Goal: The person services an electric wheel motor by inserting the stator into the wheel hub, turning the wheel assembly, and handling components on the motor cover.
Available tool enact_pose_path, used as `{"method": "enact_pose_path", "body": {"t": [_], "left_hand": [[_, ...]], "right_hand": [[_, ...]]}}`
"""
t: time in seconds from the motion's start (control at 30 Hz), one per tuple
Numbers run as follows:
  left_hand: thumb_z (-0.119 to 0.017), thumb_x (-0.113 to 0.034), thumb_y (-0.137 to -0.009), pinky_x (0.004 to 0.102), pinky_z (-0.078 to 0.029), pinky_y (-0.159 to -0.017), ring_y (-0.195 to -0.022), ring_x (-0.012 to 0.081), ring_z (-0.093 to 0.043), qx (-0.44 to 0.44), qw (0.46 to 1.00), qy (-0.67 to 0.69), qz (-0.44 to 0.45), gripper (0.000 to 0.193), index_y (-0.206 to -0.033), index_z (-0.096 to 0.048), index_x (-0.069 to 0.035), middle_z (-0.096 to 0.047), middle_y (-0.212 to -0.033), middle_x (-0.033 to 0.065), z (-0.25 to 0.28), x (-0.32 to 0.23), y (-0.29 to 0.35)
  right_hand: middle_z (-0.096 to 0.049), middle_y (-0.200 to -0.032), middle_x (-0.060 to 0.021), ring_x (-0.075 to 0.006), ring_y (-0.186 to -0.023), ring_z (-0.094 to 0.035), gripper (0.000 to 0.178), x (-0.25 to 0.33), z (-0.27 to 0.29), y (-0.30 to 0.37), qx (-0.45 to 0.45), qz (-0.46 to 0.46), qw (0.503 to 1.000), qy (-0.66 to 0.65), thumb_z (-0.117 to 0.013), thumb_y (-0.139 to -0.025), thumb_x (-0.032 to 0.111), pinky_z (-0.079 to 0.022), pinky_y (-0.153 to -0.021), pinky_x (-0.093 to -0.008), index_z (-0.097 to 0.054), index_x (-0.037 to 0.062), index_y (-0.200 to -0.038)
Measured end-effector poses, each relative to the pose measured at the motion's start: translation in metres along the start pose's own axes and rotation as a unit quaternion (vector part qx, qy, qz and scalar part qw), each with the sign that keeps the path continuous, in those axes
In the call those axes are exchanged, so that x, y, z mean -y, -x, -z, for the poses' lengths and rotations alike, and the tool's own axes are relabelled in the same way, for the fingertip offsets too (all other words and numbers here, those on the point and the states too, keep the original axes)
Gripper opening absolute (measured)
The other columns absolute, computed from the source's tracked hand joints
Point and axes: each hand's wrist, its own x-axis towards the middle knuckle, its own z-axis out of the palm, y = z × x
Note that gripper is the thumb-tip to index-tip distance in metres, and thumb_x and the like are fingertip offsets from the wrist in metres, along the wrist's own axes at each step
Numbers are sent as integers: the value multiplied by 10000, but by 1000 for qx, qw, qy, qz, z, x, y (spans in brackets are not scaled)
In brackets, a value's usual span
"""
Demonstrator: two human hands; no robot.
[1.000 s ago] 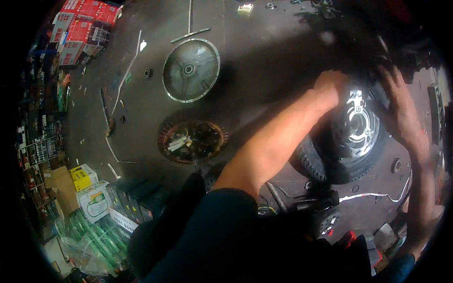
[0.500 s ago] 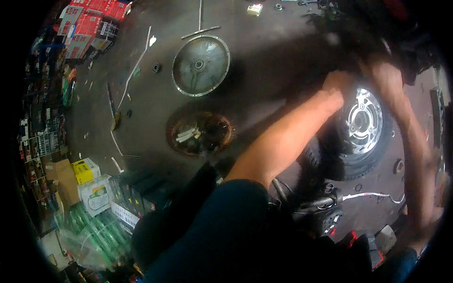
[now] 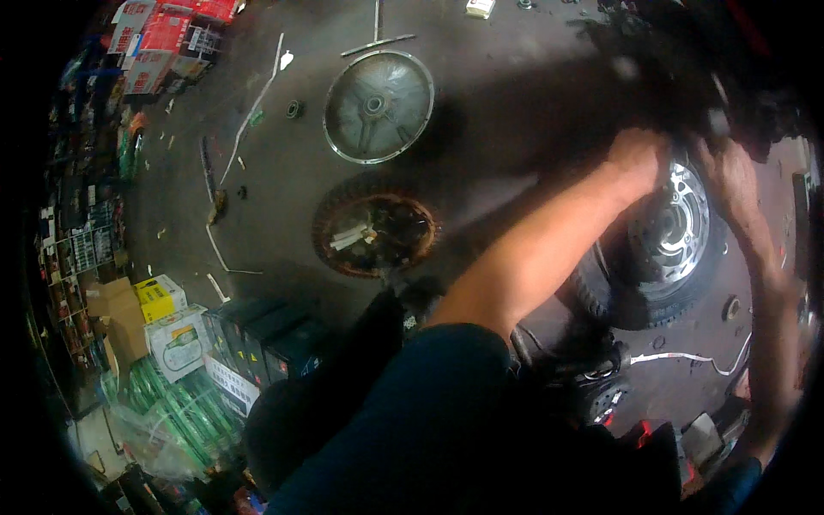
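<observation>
A wheel with a black tyre (image 3: 601, 296) and a shiny brake disc (image 3: 687, 219) lies on the floor at the right. My left hand (image 3: 639, 159) is closed at the wheel's far left edge, its fingertips lost in shadow. Across from it, my right hand (image 3: 731, 176) curls at the far right edge of the same wheel. A thin pale streak shows just beyond that hand, too blurred to name. What either hand grips is hidden in the dark.
Left of the wheel lie a rusty-rimmed ring (image 3: 378, 268) with pale pieces inside and a round metal wheel part (image 3: 382, 142). Metal rods (image 3: 255, 107) are scattered beyond. Red boxes (image 3: 163, 43), a green-bottle pack (image 3: 172, 421) and dark cartons (image 3: 266, 339) line the left.
My left hand has moved a little right, nearer the right hand at the wheel's far side. The right hand has shifted slightly right and nearer. The whole view has shifted slightly.
</observation>
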Motion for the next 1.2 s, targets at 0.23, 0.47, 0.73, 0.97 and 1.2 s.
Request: {"method": "enact_pose_path", "body": {"t": [0.23, 0.47, 0.73, 0.97, 1.2], "left_hand": [[-548, -222, -744, 415, -500, -692, -801, 332, -634, 5, 999, -22, -43, 211, -809, -672, -63, -650, -831, 172, 11, 5, 1], [-534, -297, -773, 404, -502, -702, -822, 322, -634, 75, 997, 22, -10, 278, -870, -668, -73, -652, -888, 159, 10, 1, -3], [-524, -228, -775, 395, -500, -753, -866, 308, -633, 67, 997, -8, 41, 250, -887, -663, -54, -646, -935, 167, 10, -4, 0], [-549, -186, -725, 394, -504, -723, -843, 327, -633, 58, 998, 16, 5, 225, -848, -679, -50, -645, -897, 183, 9, -5, -2], [-536, -137, -716, 406, -505, -700, -786, 362, -627, -61, 998, 13, 12, 189, -793, -679, -42, -642, -833, 201, -11, -1, 6]], "right_hand": [[-520, -1207, -167, -290, -1081, -526, 375, -14, 14, 21, -94, 84, 980, -154, -606, -817, 206, -425, -904, -387, -550, 53, -1155], [-469, -1273, -157, -309, -1138, -473, 428, -13, 22, -5, -9, 328, 933, 146, -566, -800, 207, -394, -914, -401, -506, 65, -1199], [-584, -1022, -219, -346, -930, -558, 329, -19, 8, -41, 103, 51, 993, 11, -455, -877, 244, -446, -781, -393, -549, 70, -1140], [-559, -1132, -173, -345, -906, -569, 482, -38, 37, -19, -15, 403, 898, 175, -629, -692, -1, -480, -771, -391, -541, 57, -1162], [-566, -1060, -256, -363, -954, -563, 352, 5, 1, -13, 72, -27, 997, -12, -433, -917, 272, -439, -846, -372, -559, -5, -1095]]}}
